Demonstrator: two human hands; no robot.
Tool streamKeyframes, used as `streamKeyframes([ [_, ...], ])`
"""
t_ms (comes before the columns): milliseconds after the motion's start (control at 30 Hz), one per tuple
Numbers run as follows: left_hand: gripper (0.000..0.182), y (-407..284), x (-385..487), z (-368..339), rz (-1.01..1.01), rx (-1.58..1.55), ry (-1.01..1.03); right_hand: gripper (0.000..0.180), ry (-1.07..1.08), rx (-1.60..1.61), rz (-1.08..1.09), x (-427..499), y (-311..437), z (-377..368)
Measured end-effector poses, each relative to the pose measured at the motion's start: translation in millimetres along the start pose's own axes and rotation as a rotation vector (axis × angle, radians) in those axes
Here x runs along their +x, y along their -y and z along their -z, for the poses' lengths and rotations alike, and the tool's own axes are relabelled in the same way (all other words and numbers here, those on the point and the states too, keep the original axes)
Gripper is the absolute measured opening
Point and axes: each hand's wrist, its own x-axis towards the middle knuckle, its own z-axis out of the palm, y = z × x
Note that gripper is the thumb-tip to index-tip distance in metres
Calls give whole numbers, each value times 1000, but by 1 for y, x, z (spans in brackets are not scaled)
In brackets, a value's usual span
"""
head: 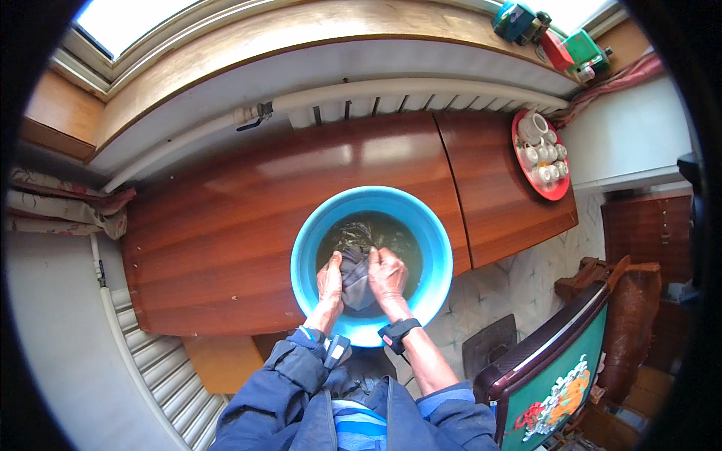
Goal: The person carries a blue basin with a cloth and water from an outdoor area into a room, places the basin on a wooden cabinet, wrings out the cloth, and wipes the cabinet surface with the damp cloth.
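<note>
A light blue plastic basin (pixel 372 194) stands at the front edge of a reddish-brown wooden table (pixel 237 225). Murky water (pixel 403 231) fills its lower part. Over the water my two hands grip a wet dark grey cloth (pixel 356 282). My left hand (pixel 330 282) holds the cloth's left side, thumb up along it. On the other side my right hand (pixel 388 275) pinches the cloth with bent fingers. The lower part of the cloth hangs at the water, and how much is under the surface is hard to see.
At the table's right end is a red tray (pixel 558 191) with a white teapot (pixel 532 127) and several cups. A pipe and radiator (pixel 417 93) run behind the table. To my right are a green-topped table (pixel 541 389) and a dark stool (pixel 489 344).
</note>
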Motion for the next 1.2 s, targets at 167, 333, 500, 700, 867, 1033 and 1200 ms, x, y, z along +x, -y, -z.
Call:
streamKeyframes([
  [167, 53, 7, -6, 15, -270, 337, 12, 28, -117, -218, -67, 11, -20, 9],
  [333, 61, 17, -1, 3, -3, 107, -61, 45, 198, -100, -316, -6, 0, -23],
  [500, 52, 10, 10, 14, 183, -393, 132, 51, 312, 230, -365, -14, 11, -28],
  [700, 43, 21, 11, 8, 20, -162, -7, 47, 255, 336, -199, -24, 26, -10],
  [867, 36, 25, 6, -1, -188, -25, -112, 44, 242, 343, -222, -21, 20, -4],
  [1033, 36, 6, -9, -1, -290, 323, -171, 45, 222, 215, -234, -15, 12, 7],
  [1200, 33, -20, -35, 16, -341, 473, -12, 32, 188, 312, -176, -12, 5, 44],
])
